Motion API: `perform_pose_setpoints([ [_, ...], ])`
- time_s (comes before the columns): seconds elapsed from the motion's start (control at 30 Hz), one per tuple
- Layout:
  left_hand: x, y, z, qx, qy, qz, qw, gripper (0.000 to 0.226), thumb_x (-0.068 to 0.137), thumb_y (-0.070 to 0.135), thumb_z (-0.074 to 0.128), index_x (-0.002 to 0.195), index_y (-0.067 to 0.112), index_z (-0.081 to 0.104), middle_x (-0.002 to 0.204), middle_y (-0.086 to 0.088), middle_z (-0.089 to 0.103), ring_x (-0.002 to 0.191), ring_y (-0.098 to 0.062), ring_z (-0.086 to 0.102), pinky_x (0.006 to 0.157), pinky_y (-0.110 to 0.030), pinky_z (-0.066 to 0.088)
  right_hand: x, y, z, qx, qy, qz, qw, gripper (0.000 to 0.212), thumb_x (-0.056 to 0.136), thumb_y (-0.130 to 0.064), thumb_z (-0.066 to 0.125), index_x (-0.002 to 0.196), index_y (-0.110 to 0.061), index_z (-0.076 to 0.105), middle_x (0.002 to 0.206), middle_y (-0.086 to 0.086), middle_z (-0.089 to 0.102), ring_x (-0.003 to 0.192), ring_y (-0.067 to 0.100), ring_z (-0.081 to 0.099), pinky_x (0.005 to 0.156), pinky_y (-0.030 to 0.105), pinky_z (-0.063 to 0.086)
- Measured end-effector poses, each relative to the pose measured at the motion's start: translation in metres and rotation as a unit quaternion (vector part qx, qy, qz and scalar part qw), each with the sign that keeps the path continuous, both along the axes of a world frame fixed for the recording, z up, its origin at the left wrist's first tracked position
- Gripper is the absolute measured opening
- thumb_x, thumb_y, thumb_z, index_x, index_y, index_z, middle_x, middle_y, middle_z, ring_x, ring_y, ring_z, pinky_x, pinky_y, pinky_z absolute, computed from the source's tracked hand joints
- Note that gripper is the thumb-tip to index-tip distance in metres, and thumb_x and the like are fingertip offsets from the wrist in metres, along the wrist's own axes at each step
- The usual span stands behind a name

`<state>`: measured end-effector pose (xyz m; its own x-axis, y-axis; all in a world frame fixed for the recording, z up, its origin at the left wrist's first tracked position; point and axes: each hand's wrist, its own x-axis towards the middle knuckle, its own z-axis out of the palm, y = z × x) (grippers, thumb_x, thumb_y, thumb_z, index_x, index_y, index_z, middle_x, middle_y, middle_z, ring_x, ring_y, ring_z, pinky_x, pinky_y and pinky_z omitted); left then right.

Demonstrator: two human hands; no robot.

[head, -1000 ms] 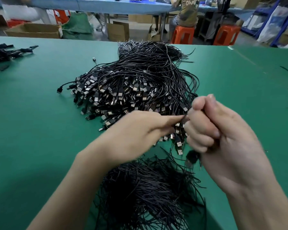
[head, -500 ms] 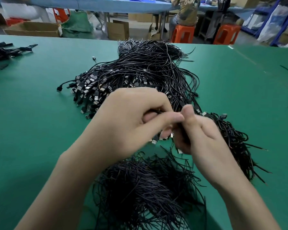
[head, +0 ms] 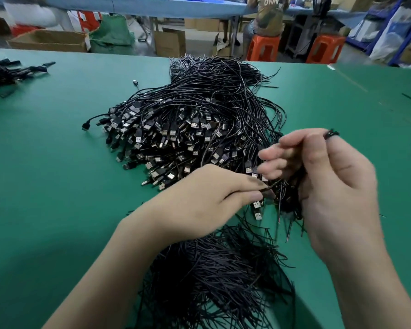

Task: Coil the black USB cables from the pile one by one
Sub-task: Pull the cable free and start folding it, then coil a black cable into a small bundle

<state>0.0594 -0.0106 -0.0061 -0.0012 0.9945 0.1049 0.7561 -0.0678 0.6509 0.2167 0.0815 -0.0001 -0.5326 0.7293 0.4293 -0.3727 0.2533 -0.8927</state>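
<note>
A big pile of black USB cables [head: 195, 124] lies mid-table, plugs fanned toward me, bare ends at the far side. My left hand [head: 199, 198] pinches one black cable by its plug end at the pile's near edge. My right hand [head: 325, 186] is raised just right of it, fingers curled around a bunch of coiled black cable [head: 290, 200] whose loose ends hang below the palm; a small loop [head: 331, 134] sticks out over the index finger. How the held cable runs between the hands is hidden by the fingers.
A second heap of thin black wires [head: 218, 276] lies close to me under my forearms. More black cables [head: 7, 72] sit at the far left of the green table [head: 45, 186]. Beyond the far edge are cardboard boxes, orange stools [head: 262, 48] and a seated person.
My right hand has lifted up and to the right, away from the table, with the coiled bunch in it. My left hand has dropped lower and now pinches a cable near the plugs.
</note>
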Motion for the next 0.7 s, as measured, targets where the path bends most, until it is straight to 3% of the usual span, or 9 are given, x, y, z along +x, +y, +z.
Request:
perform_pose_setpoints([
  [0.1, -0.002, -0.004, 0.011, 0.085, 0.043, 0.013, 0.995, 0.031, 0.102, 0.045, 0.054, 0.093, 0.027, 0.077, 0.075, 0.008, 0.071, 0.070, -0.011, 0.064, 0.067, -0.027, 0.047, 0.002, 0.002, -0.004, 0.230, -0.168, -0.117, 0.951, 0.027, 0.108, -0.020, 0.045, 0.095, -0.013, 0.068, 0.086, -0.006, 0.074, 0.081, 0.005, 0.072, 0.074, 0.017, 0.054],
  [0.17, -0.005, -0.009, 0.020, 0.140, 0.031, 0.029, 0.989, 0.032, 0.096, 0.050, 0.057, 0.081, 0.028, 0.075, 0.065, 0.006, 0.063, 0.062, -0.013, 0.058, 0.058, -0.020, 0.041, -0.001, -0.002, -0.008, 0.280, -0.260, -0.123, 0.916, 0.032, 0.106, -0.033, 0.045, 0.086, -0.018, 0.066, 0.073, -0.012, 0.068, 0.065, 0.001, 0.062, 0.061, 0.014, 0.045],
  [0.3, -0.014, -0.013, 0.022, 0.221, -0.021, 0.071, 0.972, 0.032, 0.095, 0.041, 0.065, 0.071, 0.020, 0.068, 0.059, 0.011, 0.048, 0.058, -0.008, 0.045, 0.059, -0.014, 0.032, -0.008, -0.014, -0.010, 0.032, -0.232, 0.102, 0.967, 0.058, 0.107, -0.049, 0.029, 0.073, -0.019, 0.066, 0.054, -0.009, 0.040, 0.049, 0.007, 0.035, 0.050, 0.017, 0.031],
  [0.4, -0.016, -0.010, 0.018, 0.235, -0.089, 0.087, 0.964, 0.027, 0.096, 0.039, 0.064, 0.078, 0.018, 0.067, 0.065, 0.006, 0.048, 0.062, -0.007, 0.044, 0.060, -0.022, 0.038, -0.010, -0.019, -0.006, -0.134, -0.163, 0.292, 0.933, 0.051, 0.104, -0.045, 0.033, 0.083, -0.016, 0.070, 0.055, -0.006, 0.032, 0.050, 0.011, 0.027, 0.050, 0.023, 0.026],
  [0.47, -0.015, -0.008, 0.017, 0.234, -0.092, 0.072, 0.965, 0.020, 0.102, 0.031, 0.061, 0.087, 0.022, 0.071, 0.075, 0.003, 0.058, 0.073, -0.011, 0.054, 0.068, -0.029, 0.046, -0.011, -0.021, -0.003, -0.197, -0.100, 0.351, 0.910, 0.037, 0.102, -0.035, 0.042, 0.086, -0.016, 0.069, 0.053, -0.009, 0.032, 0.048, 0.008, 0.024, 0.047, 0.022, 0.021],
  [0.53, -0.012, -0.006, 0.016, 0.229, -0.067, 0.051, 0.970, 0.022, 0.106, 0.022, 0.051, 0.103, 0.026, 0.073, 0.088, 0.004, 0.065, 0.088, -0.015, 0.061, 0.081, -0.027, 0.047, -0.010, -0.022, 0.001, -0.227, -0.027, 0.351, 0.908, 0.032, 0.102, -0.031, 0.044, 0.087, -0.017, 0.068, 0.053, -0.013, 0.034, 0.046, 0.004, 0.025, 0.044, 0.019, 0.021],
  [0.6, -0.008, -0.006, 0.015, 0.178, -0.079, 0.025, 0.981, 0.032, 0.106, 0.016, 0.048, 0.107, 0.041, 0.066, 0.092, 0.009, 0.068, 0.090, -0.012, 0.063, 0.083, -0.027, 0.050, -0.011, -0.021, 0.005, -0.233, 0.032, 0.303, 0.924, 0.033, 0.104, -0.030, 0.043, 0.090, -0.017, 0.069, 0.052, -0.014, 0.039, 0.044, 0.001, 0.030, 0.043, 0.017, 0.026],
  [0.63, -0.006, -0.006, 0.014, 0.138, -0.080, 0.016, 0.987, 0.040, 0.105, 0.013, 0.048, 0.098, 0.050, 0.062, 0.087, 0.014, 0.067, 0.083, -0.009, 0.063, 0.078, -0.028, 0.051, -0.011, -0.021, 0.006, -0.232, 0.053, 0.265, 0.935, 0.034, 0.105, -0.030, 0.043, 0.092, -0.017, 0.071, 0.053, -0.013, 0.043, 0.044, 0.001, 0.033, 0.044, 0.016, 0.031],
  [0.7, -0.001, -0.005, 0.009, 0.051, -0.063, 0.005, 0.997, 0.045, 0.107, 0.015, 0.048, 0.077, 0.048, 0.057, 0.073, 0.012, 0.063, 0.066, -0.009, 0.056, 0.066, -0.030, 0.050, -0.010, -0.018, 0.007, -0.217, 0.075, 0.170, 0.958, 0.035, 0.105, -0.029, 0.044, 0.096, -0.017, 0.075, 0.059, -0.007, 0.052, 0.047, 0.004, 0.043, 0.048, 0.016, 0.040],
])
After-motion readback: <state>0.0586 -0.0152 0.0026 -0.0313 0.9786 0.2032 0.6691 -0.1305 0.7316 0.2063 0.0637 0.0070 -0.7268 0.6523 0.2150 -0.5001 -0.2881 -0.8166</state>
